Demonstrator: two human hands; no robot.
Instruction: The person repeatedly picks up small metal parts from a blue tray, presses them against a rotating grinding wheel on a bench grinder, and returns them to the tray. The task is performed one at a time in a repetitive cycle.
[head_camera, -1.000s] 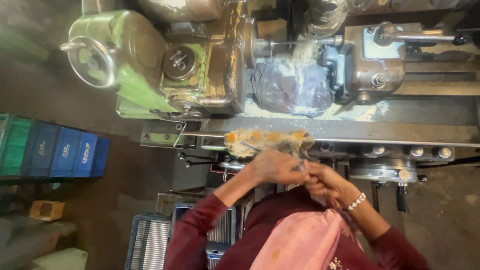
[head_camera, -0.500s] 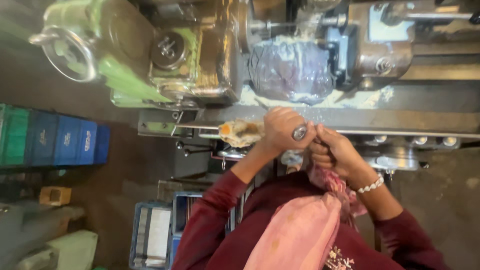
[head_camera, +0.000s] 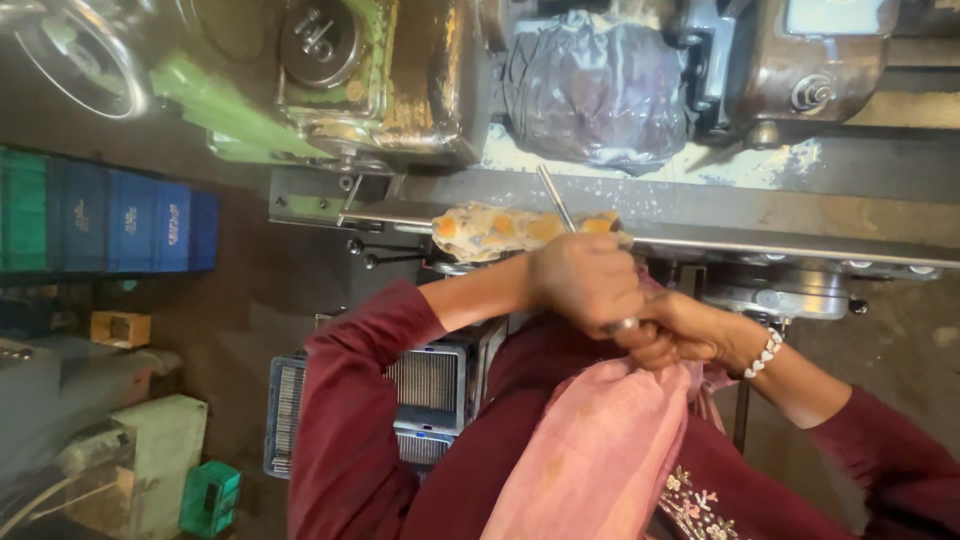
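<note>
Both hands meet just below the lathe bed (head_camera: 700, 215): left hand (head_camera: 585, 283) fisted around a thin metal rod (head_camera: 556, 199), right hand (head_camera: 690, 328) pinching pink cloth (head_camera: 600, 450).

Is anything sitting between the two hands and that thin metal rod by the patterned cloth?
Nothing visible does. The left hand is closed around the lower end of the metal rod, and the right hand presses against it from the side. The patterned cloth lies just behind the rod, on the machine ledge.
</note>
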